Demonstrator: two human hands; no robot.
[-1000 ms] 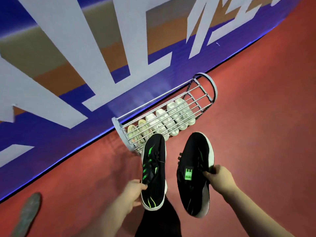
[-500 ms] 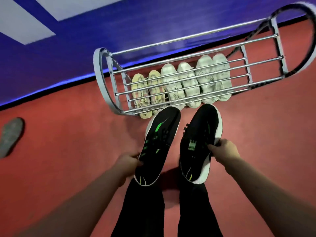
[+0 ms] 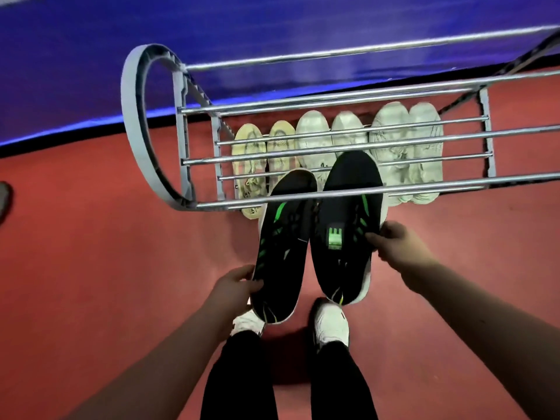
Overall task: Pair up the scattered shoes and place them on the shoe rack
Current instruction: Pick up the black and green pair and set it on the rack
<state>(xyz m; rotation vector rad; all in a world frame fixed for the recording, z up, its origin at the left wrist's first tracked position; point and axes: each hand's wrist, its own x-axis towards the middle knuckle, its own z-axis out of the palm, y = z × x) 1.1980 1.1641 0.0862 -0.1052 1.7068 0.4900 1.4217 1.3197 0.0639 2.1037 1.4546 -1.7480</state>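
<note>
Two black sneakers with green stripes point toe-first into the metal shoe rack (image 3: 333, 153). My left hand (image 3: 236, 287) grips the left black sneaker (image 3: 280, 247) near its heel. My right hand (image 3: 394, 247) pinches the right black sneaker (image 3: 345, 234) at its side. Both toes pass under the rack's front top bar. On a lower tier stand a yellowish pair (image 3: 263, 159) and two white pairs (image 3: 406, 137), toes toward the wall.
The rack stands on a red floor against a blue wall (image 3: 272, 40). A grey insole-like object (image 3: 4, 198) lies at the far left edge. My own white shoes (image 3: 330, 324) and black trousers are just below the held sneakers.
The view has closed in on the rack. Both black sneakers have moved forward, and their toes now sit under the front bar instead of in front of it.
</note>
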